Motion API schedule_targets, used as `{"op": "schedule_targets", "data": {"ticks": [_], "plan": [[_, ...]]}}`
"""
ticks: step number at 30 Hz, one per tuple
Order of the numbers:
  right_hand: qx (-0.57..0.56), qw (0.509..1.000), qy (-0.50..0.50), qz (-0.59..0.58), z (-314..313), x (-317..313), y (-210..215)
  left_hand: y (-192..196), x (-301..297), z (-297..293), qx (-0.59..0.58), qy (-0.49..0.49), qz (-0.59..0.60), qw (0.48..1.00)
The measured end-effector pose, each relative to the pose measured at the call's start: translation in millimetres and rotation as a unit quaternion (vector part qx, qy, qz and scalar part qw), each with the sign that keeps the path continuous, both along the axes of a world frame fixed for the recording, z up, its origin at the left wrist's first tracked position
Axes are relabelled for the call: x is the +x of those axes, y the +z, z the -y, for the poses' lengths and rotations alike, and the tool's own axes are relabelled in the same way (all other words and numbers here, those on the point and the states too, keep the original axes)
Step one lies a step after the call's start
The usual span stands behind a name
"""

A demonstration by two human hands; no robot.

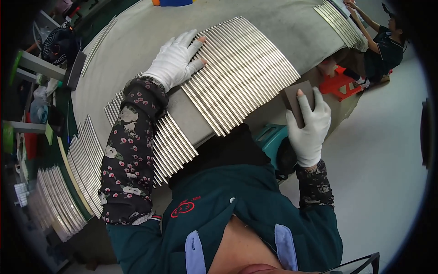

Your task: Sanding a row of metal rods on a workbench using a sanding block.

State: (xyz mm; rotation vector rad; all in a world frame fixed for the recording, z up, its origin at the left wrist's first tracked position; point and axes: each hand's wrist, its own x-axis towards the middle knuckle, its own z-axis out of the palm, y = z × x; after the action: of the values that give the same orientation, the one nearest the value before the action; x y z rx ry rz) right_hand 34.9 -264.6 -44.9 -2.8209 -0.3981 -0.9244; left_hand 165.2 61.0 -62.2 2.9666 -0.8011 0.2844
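Note:
My left hand (174, 59), in a white glove with some fingertips bare, lies with its fingers stretched out on the left edge of a wide row of shiny metal rods (242, 75). The rods lie side by side on the grey table (292, 29). My right hand (312, 123), gloved in the same way, is closed around a dark grey rectangular block (299, 98). It holds the block just off the right end of the rods, beyond the table edge. A second group of metal rods (175, 146) lies partly hidden under my left forearm.
More metal rods (84, 153) and a stack of rods (54, 196) stand at the left. A black fan (58, 45) is at the far left. At the far right, a co-worker (383, 45) sits on a red stool (340, 84) near other rods (340, 23). Below the table is a teal object (270, 137).

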Motion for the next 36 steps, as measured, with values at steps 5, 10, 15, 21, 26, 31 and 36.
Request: {"op": "schedule_targets", "data": {"ticks": [5, 10, 15, 21, 26, 31, 36], "plan": [[0.029, 0.989, 0.127, -0.066, -32, -30, 12, 6, -6, -4, 0.013, 0.008, 0.042, 0.999], [0.093, 0.989, 0.108, -0.051, -19, -30, -7, 41, -62, -42, 0.010, -0.051, 0.065, 0.997], [0.105, 0.989, 0.086, -0.055, -12, -26, -13, 42, -133, -95, 0.035, -0.061, -0.067, 0.995], [0.119, 0.982, 0.139, -0.040, -28, -18, -6, 15, -132, -77, 0.042, -0.042, -0.053, 0.997], [0.107, 0.980, 0.161, -0.050, -43, -30, 0, 8, -91, -39, 0.031, -0.065, -0.021, 0.997], [0.071, 0.981, 0.159, -0.087, -47, -46, 9, 14, -75, -28, -0.010, -0.092, 0.009, 0.996], [0.059, 0.976, 0.164, -0.130, -55, -48, 17, 7, -83, -33, 0.026, -0.100, -0.016, 0.995]]}}
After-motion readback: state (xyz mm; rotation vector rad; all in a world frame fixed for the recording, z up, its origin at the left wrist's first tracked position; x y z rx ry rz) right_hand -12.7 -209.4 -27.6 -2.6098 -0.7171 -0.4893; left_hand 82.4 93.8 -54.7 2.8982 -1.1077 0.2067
